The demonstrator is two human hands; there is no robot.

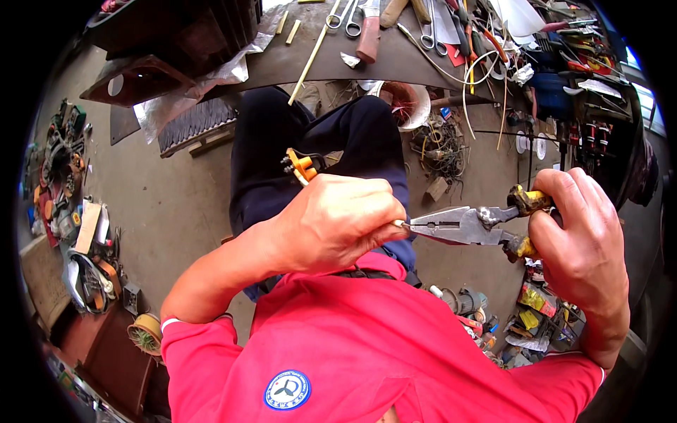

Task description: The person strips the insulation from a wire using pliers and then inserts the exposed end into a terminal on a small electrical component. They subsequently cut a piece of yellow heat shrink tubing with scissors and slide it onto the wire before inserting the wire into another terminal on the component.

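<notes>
My left hand point(349, 218) is closed around a thin pale wire end point(399, 223) and an orange fitting point(302, 163) with dark prongs and a black cord, which sticks up above my knuckles over my lap. My right hand point(571, 240) grips the worn yellow handles of long-nosed pliers point(458, 224). The pliers' tips are at the wire end beside my left fingertips; whether they clamp it is too small to tell.
A dark bench point(317, 60) ahead holds scissors, a red-handled knife point(368, 42), sticks and tools. Beneath are a white bucket point(416, 102) and tangled wire point(441, 158). Piles of parts point(70, 176) lie on the floor point(162, 197) at both sides.
</notes>
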